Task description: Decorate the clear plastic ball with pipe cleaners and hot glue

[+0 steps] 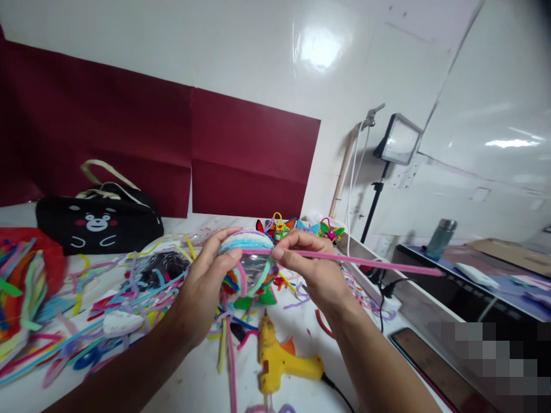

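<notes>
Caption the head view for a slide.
Left hand cradles a pipe-cleaner-wrapped ball while the right hand pinches a pink pipe cleaner against it, a yellow glue gun lying nearby.

No writing can be read; the black bag (99,223) bears only a bear face.

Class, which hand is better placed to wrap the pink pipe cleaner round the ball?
Right. The right hand pinches the pink pipe cleaner beside the ball; the left hand is busy cupping the ball.

Wrapped ball (253,264) half behind left hand (206,281), pixelated patch (486,355) at lower right
</notes>
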The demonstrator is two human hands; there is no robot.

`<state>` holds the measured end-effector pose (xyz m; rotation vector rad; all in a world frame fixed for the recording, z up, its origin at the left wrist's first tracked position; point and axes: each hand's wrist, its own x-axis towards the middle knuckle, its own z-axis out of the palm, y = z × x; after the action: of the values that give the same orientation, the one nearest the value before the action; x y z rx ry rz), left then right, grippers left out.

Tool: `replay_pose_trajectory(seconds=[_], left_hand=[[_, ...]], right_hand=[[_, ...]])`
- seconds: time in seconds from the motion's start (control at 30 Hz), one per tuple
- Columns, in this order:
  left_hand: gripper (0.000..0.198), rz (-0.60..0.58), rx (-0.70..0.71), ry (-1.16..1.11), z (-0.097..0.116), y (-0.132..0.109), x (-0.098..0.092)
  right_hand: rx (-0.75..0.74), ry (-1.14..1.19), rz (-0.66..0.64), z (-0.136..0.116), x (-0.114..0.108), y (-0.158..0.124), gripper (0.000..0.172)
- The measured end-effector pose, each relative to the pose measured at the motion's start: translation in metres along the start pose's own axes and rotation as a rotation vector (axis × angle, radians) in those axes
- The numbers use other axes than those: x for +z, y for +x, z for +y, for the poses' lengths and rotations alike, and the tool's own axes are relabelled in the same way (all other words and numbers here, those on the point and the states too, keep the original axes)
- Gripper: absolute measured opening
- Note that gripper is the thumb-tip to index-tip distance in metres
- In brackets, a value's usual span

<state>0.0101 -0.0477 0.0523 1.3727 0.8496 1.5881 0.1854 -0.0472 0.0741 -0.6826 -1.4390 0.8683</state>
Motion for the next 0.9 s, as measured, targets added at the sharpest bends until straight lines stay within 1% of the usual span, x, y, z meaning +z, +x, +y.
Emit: replay_pose_trajectory(seconds=[0.07,0.13,0.37,0.47,0.6,0.73,0.9], left_hand=[[0.046,0.026,-0.004,0.003,-0.001,0.001,0.0],[0.045,0.047,-0.027,-0.009,-0.002,0.001,0.001],[0.043,0.089,-0.149,-0.149,-0.005,0.003,0.008],[0.046,0.093,-0.153,-0.185,-0.007,0.005,0.01],[0.043,0.105,-0.187,-0.226,-0.009,0.007,0.011],[0.047,0.103,-0.213,-0.282,-0.011,0.008,0.013],[0.05,0.109,-0.216,-0.261,-0.02,0.006,0.01]], right_hand=[[0.064,0.086,0.009,0.004,0.001,0.002,0.012],[0.098,0.139,0.016,0.009,0.002,0.005,0.009],[0.197,0.227,0.045,0.017,0.008,0.014,0.008],[0.228,0.25,0.057,0.02,0.009,0.016,0.009],[0.258,0.263,0.089,0.027,0.011,0.018,0.014],[0.293,0.277,0.125,0.034,0.015,0.021,0.014],[0.315,0.286,0.128,0.041,0.018,0.022,0.014]])
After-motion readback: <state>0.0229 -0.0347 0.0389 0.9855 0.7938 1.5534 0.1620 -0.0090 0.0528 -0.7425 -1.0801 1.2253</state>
